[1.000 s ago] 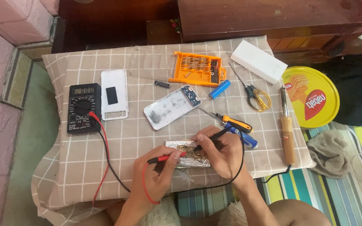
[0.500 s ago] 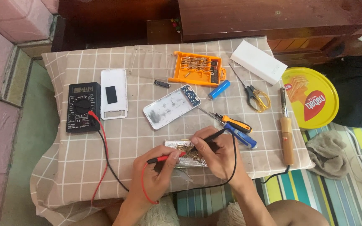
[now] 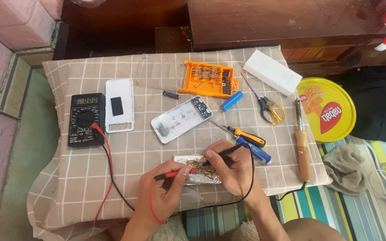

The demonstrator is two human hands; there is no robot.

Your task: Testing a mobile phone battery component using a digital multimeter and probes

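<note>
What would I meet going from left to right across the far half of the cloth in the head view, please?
Black multimeter → white back cover → orange bit case → blue cylindrical cell → yellow-handled scissors → wooden-handled soldering iron.

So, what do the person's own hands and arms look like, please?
Both forearms are bare, with no sleeves in view. The left hand and the right hand wear no gloves. No rings or watch show. A thin red loop lies by the left wrist; whether band or wire, I cannot tell.
</note>
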